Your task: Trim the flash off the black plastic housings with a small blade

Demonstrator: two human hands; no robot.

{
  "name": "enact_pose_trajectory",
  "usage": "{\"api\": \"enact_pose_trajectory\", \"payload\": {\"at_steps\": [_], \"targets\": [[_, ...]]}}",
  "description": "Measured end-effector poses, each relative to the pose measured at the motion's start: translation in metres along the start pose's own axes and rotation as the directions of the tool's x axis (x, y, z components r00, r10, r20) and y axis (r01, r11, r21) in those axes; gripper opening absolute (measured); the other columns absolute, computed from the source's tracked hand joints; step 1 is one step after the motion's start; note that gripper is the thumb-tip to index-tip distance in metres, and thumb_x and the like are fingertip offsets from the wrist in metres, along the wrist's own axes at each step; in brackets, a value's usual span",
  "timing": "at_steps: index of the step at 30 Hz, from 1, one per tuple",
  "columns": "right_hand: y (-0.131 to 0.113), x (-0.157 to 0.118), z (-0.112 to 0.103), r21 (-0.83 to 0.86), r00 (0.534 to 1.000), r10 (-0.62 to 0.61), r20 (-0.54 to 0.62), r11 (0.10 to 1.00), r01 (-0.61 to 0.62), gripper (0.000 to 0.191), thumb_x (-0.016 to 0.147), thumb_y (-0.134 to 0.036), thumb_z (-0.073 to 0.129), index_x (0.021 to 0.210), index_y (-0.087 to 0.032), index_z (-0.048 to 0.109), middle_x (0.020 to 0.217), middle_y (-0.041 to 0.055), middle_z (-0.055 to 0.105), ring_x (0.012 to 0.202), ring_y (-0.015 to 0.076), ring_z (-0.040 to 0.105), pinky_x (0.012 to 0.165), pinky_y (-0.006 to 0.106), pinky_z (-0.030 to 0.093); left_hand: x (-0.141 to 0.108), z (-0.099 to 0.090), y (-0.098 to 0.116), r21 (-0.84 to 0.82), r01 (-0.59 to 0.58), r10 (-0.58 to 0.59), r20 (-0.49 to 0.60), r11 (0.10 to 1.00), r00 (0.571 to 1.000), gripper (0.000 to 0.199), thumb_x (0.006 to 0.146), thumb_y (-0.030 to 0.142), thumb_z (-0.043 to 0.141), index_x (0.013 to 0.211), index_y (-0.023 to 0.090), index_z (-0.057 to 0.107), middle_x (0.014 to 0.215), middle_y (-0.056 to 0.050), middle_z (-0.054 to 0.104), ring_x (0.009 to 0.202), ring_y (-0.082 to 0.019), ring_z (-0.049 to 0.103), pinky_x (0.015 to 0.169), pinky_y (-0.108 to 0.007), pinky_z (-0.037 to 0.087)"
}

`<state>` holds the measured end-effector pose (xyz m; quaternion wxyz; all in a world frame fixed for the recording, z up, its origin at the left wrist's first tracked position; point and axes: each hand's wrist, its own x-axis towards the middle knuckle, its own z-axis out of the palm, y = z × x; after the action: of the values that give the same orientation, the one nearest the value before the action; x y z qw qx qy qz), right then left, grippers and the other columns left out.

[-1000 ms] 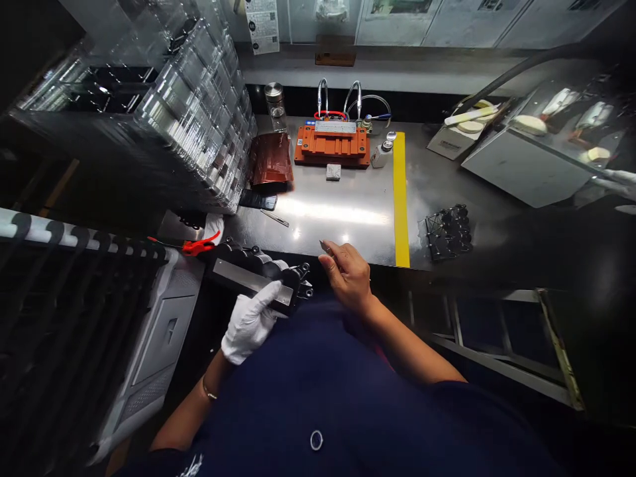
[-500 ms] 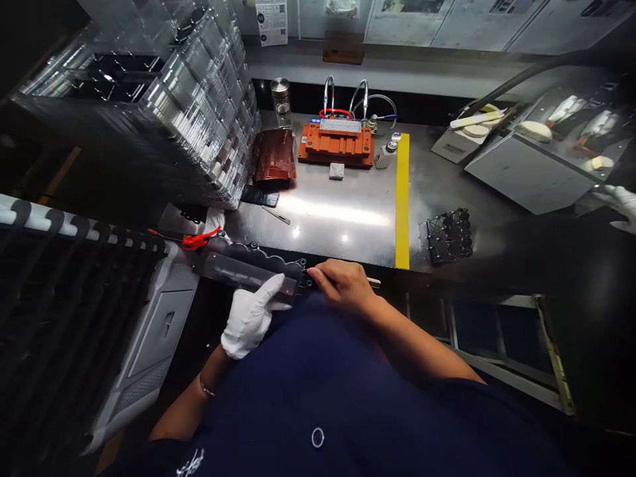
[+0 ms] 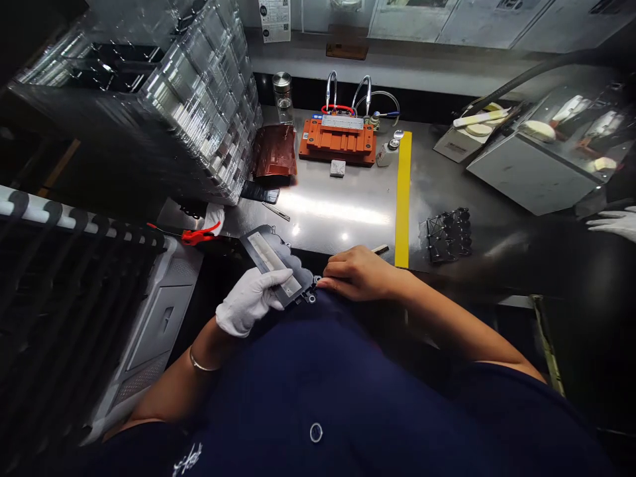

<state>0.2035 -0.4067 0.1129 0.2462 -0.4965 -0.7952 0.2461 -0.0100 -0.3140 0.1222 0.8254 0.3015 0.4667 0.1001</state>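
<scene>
My left hand [image 3: 248,299], in a white glove, grips a dark plastic part [image 3: 297,270] with a scalloped edge and a long pale strip on its face. The thumb lies over the strip. My bare right hand [image 3: 355,273] is closed at the part's right end, by its small ring-shaped lugs. From behind that hand sticks out the end of a slim, dark and pale tool handle [image 3: 381,250]; the tool's working end is hidden. The part is held tilted in front of my body, near the bench's front edge.
On the metal bench [image 3: 348,228] stand an orange fixture [image 3: 338,140], a small bottle [image 3: 387,154] and a glass flask [image 3: 283,99]. Stacked clear trays [image 3: 209,112] rise at left, near a red air gun [image 3: 201,234]. A black part [image 3: 448,235] lies right of yellow tape [image 3: 403,199]. Another person's gloved hand [image 3: 613,222] shows far right.
The dark part has swung to a steeper slant, its left end drawn in to the right. My right hand has shifted slightly right and up, and the tool handle has turned.
</scene>
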Motion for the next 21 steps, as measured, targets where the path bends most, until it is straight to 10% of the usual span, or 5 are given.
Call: {"api": "enact_pose_trajectory", "payload": {"at_steps": [21], "targets": [[0.0062, 0.0041, 0.0044, -0.025, 0.999, 0.000, -0.038, 1.000, -0.001, 0.041, 0.099, -0.041, 0.045, 0.075, -0.016, 0.067, 0.065, 0.0045, 0.065, 0.055, 0.0104, 0.054, 0.055, 0.025, 0.032, 0.0007, 0.0022, -0.0013, -0.015, 0.014, -0.014, -0.001, 1.000, 1.000, 0.015, 0.076, 0.013, 0.070, 0.091, 0.013, 0.072, 0.069, -0.004, 0.073, 0.050, -0.013, 0.064, 0.032, -0.015, 0.043]]}}
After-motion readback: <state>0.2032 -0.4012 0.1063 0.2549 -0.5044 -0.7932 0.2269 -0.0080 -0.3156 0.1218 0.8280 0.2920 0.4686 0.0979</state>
